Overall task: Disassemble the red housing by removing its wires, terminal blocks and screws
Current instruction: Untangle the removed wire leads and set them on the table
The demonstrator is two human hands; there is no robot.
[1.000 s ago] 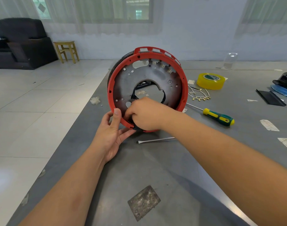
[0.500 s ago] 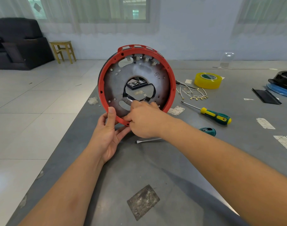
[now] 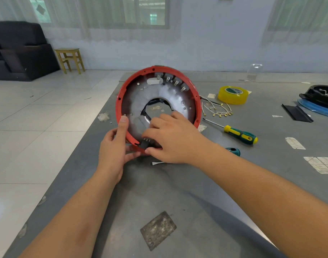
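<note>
1. Red housing [image 3: 122, 94] stands tilted on its lower edge on the bench [image 3: 178, 192], open face toward the camera; propped only by the hands, so it could roll or tip flat if the support slackens, esp. w/ a sideways pull.
2. Left hand [image 3: 113, 151] grips the lower-left rim, thumb up over the red edge, fingers curled behind/under; this grip is the only brace; thumb sits close to the metal plate's edge, so a slip may nick it.
3. Right hand [image 3: 170, 138] w/ fingers bent down on the plate's lower part, thumb and forefinger pinching the black terminal block [image 3: 145, 143] at the bottom rim, just right of the left grip; a hard yank may snap its pins or crack the rim.
4. Spade terminals [image 3: 176, 82] remain along the top inner rim, well apart from both hands; prob. more to remove.
</note>
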